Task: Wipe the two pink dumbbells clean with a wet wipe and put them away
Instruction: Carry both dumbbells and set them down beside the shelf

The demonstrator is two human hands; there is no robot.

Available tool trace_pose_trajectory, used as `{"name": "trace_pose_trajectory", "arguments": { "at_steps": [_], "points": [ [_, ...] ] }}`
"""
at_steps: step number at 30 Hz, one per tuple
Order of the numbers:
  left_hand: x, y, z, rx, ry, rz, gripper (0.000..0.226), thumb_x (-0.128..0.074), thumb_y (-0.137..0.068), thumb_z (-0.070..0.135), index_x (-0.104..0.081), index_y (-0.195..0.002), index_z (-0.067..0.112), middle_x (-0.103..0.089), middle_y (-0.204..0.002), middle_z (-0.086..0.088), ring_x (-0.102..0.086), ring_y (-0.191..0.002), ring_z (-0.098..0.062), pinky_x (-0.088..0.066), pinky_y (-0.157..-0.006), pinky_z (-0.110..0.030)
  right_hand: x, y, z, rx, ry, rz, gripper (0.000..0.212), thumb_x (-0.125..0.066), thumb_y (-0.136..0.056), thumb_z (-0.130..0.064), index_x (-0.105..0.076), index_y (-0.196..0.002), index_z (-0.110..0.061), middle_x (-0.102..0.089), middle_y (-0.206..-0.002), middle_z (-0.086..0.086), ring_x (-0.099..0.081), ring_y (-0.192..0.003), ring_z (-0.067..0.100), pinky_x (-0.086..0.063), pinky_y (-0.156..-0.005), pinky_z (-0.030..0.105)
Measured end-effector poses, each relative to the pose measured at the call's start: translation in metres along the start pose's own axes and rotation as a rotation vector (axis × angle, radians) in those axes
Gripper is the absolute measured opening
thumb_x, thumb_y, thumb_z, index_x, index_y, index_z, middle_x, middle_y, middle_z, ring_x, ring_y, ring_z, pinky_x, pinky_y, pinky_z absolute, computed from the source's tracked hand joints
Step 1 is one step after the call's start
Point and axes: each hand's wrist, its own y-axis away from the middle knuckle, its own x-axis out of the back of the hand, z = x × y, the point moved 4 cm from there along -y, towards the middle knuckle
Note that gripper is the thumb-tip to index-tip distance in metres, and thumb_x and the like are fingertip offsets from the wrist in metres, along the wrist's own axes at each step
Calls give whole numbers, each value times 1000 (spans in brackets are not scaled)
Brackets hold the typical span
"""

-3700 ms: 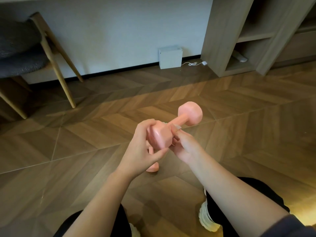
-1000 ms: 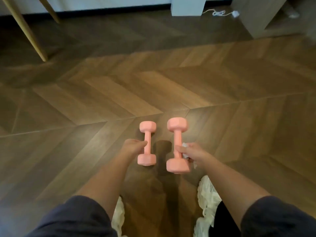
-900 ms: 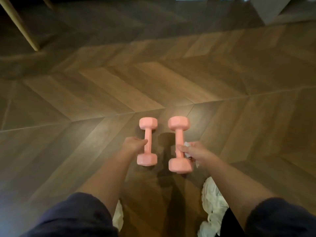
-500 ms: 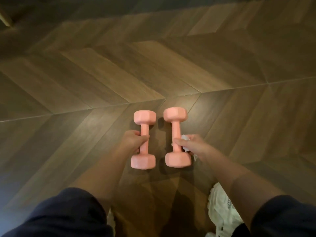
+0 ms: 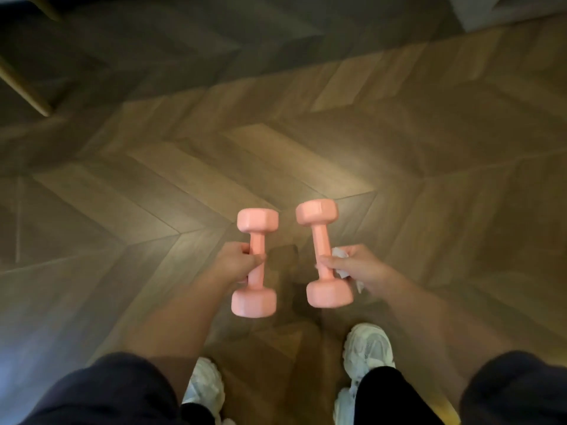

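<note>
Two pink dumbbells hang side by side above the wooden floor, both pointing away from me. My left hand [image 5: 237,263] grips the handle of the left dumbbell [image 5: 256,262]. My right hand [image 5: 352,265] grips the handle of the right dumbbell [image 5: 322,253]. A crumpled white wet wipe [image 5: 343,265] is bunched in my right palm against that handle, partly hidden by my fingers.
Herringbone wooden floor [image 5: 276,148] spreads all around. My white shoes [image 5: 368,351] stand just below the dumbbells. A wooden chair leg [image 5: 27,90] slants at the far left. The corner of a cabinet [image 5: 497,7] shows at the top right.
Both hands closed round the handles and the dumbbells have come up off the floor. The camera tilted back up, bringing the chair leg and cabinet corner into view.
</note>
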Motion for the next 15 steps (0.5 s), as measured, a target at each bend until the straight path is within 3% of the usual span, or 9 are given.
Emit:
{"name": "trace_pose_trajectory", "arguments": {
  "at_steps": [4, 7, 9, 11, 13, 15],
  "points": [
    [13, 78, 59, -11, 123, -40, 10, -61, -96, 11, -65, -105, 8, -65, -85, -6, -62, -71, -14, -50, -57, -28, 24, 83, -51, -25, 2, -18, 12, -75, -88, -27, -76, -96, -17, -79, -96, 0, -71, -95, 17, -51, -75, 27],
    [19, 143, 105, 33, 225, -58, 20, -64, -95, 9, -63, -115, 8, -68, -93, -8, -66, -77, -17, -53, -58, -28, 51, 142, -91, -49, 3, -24, 23, -75, -87, -32, -75, -103, -15, -78, -102, 5, -70, -101, 22, -48, -81, 33],
    [23, 183, 140, 49, 228, -54, 18, -66, -94, 9, -65, -112, 9, -70, -93, -7, -68, -78, -17, -55, -59, -28, 73, 181, -118, -66, 6, -19, 22, -74, -87, -34, -74, -101, -16, -77, -98, 5, -70, -91, 17, -43, -67, 25],
    [25, 211, 166, 47, 217, -22, 6, -69, -91, 10, -69, -96, 14, -72, -79, 0, -70, -66, -10, -54, -51, -23, 91, 207, -138, -83, -4, -15, 15, -74, -88, -31, -72, -92, -17, -75, -87, 0, -67, -79, 10, -42, -56, 20],
    [26, 232, 204, 32, 212, -10, 10, -71, -91, 11, -69, -85, 19, -71, -69, 4, -67, -54, -5, -51, -45, -19, 117, 229, -163, -72, 4, -5, 14, -75, -87, -27, -70, -83, -15, -70, -75, -3, -64, -71, 8, -41, -53, 17],
    [21, 248, 236, 35, 206, -47, 4, -69, -93, 13, -69, -91, 16, -70, -76, -1, -67, -61, -9, -54, -50, -21, 141, 246, -184, -73, 28, -9, 15, -74, -88, -27, -70, -83, -13, -69, -73, -4, -63, -66, 3, -42, -52, 14]
  ]
}}
